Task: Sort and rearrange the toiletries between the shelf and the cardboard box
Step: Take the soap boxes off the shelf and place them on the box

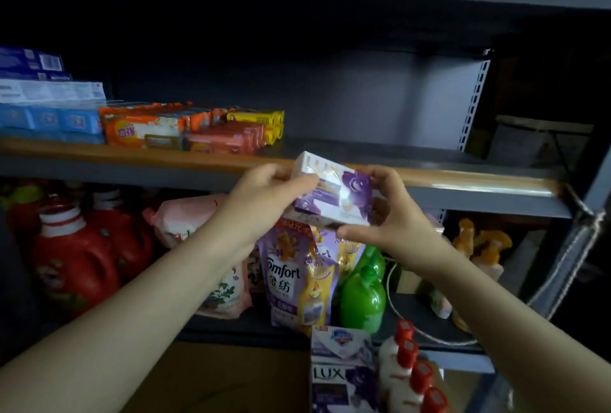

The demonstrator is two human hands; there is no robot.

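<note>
Only 1 view, head-worn, wide-angle. Faces forward and slightly down at a metal shelf point(396, 178) from close range, roughly level with the middle board's front edge. Takes in the underside of the upper board at top, the lower tier beneath, and both forearms reaching in from the bottom corners. Straight edges bowed toward the frame's borders.

Both hands gripping soap box point(332, 192) (purple), shelf point(463, 181)
</note>
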